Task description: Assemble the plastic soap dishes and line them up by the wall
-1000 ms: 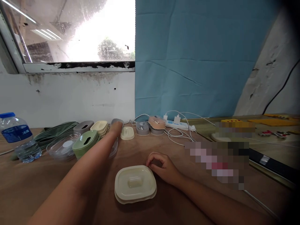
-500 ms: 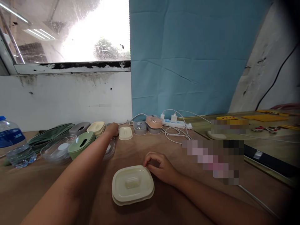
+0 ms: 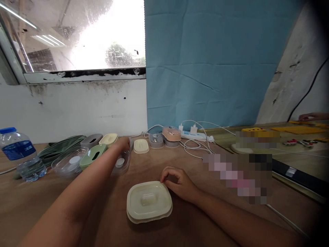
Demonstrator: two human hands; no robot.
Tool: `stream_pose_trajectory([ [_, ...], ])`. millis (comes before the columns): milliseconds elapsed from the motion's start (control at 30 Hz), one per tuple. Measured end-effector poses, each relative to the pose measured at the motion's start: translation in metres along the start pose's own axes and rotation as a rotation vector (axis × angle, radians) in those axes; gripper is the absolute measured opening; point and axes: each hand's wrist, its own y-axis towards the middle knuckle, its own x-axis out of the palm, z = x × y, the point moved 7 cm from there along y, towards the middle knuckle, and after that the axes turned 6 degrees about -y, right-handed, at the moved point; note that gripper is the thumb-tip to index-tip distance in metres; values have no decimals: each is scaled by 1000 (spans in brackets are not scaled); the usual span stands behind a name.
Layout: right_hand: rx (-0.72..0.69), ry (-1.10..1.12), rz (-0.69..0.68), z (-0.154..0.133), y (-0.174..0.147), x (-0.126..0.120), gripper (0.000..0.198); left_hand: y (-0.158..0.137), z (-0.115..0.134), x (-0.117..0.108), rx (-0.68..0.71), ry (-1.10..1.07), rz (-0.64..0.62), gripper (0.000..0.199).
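Observation:
In front of me lies a cream plastic container lid (image 3: 138, 207), rounded at the corners with a raised bar in its centre. My right hand (image 3: 180, 183) is beside its far right corner, fingers curled and the tips of thumb and forefinger pinched at the rim. My left hand (image 3: 124, 143) reaches to the back row, over a grey piece (image 3: 131, 144) that it mostly covers; its fingers are hidden. Around it are a clear plastic tray (image 3: 120, 164), a green slotted container (image 3: 88, 158), stacked cream pieces (image 3: 108, 139) and a small cream lid (image 3: 141, 146).
A water bottle (image 3: 22, 154), a green bag (image 3: 58, 149) and a clear container (image 3: 68, 161) stand at left. Grey and peach boxes (image 3: 171, 133) sit near a power strip (image 3: 191, 136) with white cables. Another person's hand (image 3: 312, 117) shows at far right.
The view has shifted slightly, so everything sits a little further right. Another person's hand has appeared at the far right. Both my hands stay at about the same places.

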Motion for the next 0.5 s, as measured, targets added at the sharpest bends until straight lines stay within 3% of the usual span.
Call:
stream_pose_trajectory([
  [133,-1,1,-5,1,1,1,17,-4,6,-4,28,16,77,28],
  [267,7,-4,-8,2,0,1,17,-2,31,-6,142,37,186,28],
  [400,-2,-3,-12,-1,0,1,17,6,56,9,248,57,138,29],
  [500,-13,-6,-18,-3,0,2,18,14,60,19,245,62,91,29],
])
